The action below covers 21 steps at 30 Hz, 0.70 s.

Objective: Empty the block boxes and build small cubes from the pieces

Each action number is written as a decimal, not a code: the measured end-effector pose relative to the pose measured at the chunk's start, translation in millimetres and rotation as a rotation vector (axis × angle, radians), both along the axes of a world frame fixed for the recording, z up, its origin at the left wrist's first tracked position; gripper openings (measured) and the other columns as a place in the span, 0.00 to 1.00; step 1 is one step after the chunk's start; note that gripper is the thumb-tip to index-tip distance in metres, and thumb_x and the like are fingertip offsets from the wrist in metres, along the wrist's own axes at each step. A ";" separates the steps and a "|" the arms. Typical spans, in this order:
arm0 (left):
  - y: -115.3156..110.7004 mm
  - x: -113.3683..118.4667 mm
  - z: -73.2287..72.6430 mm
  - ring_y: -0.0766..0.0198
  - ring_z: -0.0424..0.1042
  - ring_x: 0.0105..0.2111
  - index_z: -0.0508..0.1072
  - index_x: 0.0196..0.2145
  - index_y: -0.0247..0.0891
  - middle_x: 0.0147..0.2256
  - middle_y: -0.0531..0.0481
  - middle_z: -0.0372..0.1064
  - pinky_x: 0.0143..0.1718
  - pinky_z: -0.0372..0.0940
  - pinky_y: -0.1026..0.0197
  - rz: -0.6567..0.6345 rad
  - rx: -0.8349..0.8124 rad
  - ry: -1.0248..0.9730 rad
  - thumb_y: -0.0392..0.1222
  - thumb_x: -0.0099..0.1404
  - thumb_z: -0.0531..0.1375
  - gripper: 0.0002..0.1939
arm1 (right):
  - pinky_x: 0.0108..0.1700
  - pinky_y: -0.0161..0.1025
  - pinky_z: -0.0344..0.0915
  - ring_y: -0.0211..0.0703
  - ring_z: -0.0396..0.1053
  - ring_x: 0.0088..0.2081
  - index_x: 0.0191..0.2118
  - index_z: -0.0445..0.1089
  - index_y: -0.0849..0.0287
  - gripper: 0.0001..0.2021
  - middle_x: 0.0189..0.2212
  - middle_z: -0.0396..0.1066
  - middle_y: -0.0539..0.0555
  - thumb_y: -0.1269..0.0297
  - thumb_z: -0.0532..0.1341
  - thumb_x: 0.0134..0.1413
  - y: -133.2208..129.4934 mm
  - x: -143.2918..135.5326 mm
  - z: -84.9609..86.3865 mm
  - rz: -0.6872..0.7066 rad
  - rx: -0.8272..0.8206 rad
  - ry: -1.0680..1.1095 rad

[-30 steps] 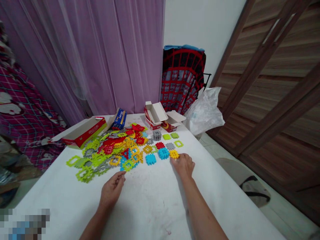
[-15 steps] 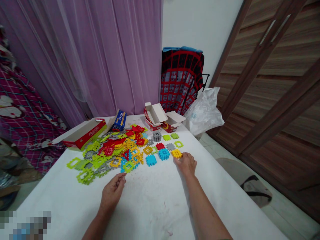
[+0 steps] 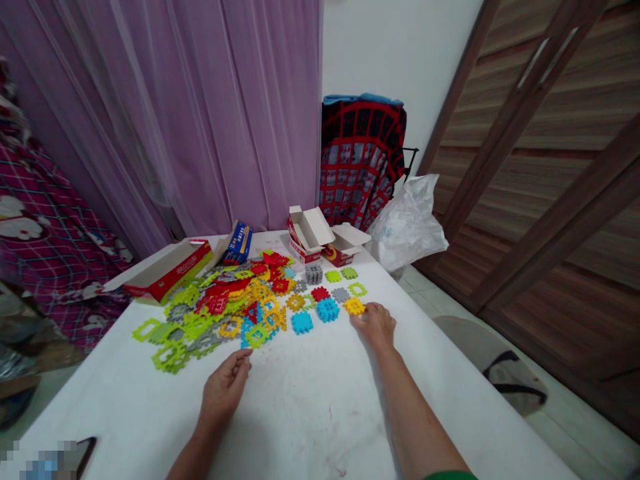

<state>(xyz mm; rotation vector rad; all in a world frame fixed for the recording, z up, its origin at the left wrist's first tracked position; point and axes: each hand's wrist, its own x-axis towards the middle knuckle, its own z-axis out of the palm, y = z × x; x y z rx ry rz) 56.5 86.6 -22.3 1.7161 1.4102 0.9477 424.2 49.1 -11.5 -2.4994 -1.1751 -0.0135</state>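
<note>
My right hand (image 3: pixel 376 325) is closed at the near right edge of a yellow interlocking building piece (image 3: pixel 355 306), its thumb and fingers on that edge. To the left of it lie a blue cube-like block of pieces (image 3: pixel 328 309) and a flat blue square piece (image 3: pixel 302 323). Just in front of the heap of mixed building pieces (image 3: pixel 220 303), my left hand (image 3: pixel 226 383) hovers over or rests on the table with its fingers curled together; I see nothing in them. A green window piece (image 3: pixel 257 335) is nearest to its fingertips.
Behind the blue block are a red piece (image 3: pixel 321 293), a grey piece (image 3: pixel 341 294), green pieces (image 3: pixel 357 289) and a grey cube (image 3: pixel 313 274). Open cartons (image 3: pixel 306 240) and a red box (image 3: pixel 173 270) stand at the back. A white plastic bag (image 3: pixel 410 223) hangs by the right edge.
The view has shifted slightly. Both hands stay almost where they were, with my right hand still at the yellow piece.
</note>
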 end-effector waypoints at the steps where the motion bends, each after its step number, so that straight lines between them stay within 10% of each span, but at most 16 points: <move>1: 0.3 -0.3 -1.4 0.59 0.76 0.30 0.76 0.40 0.42 0.28 0.51 0.75 0.34 0.71 0.60 0.000 0.002 -0.005 0.60 0.56 0.56 0.23 | 0.51 0.46 0.58 0.53 0.63 0.54 0.49 0.70 0.61 0.21 0.54 0.67 0.61 0.54 0.59 0.53 -0.1 -0.1 0.3 -0.001 0.003 0.002; 21: -5.7 5.9 3.0 0.62 0.74 0.28 0.75 0.40 0.41 0.27 0.52 0.75 0.32 0.69 0.61 -0.011 0.055 0.058 0.54 0.62 0.51 0.19 | 0.48 0.48 0.63 0.54 0.68 0.43 0.44 0.74 0.63 0.22 0.44 0.72 0.63 0.56 0.51 0.52 -3.8 15.5 -26.5 -0.114 0.548 0.135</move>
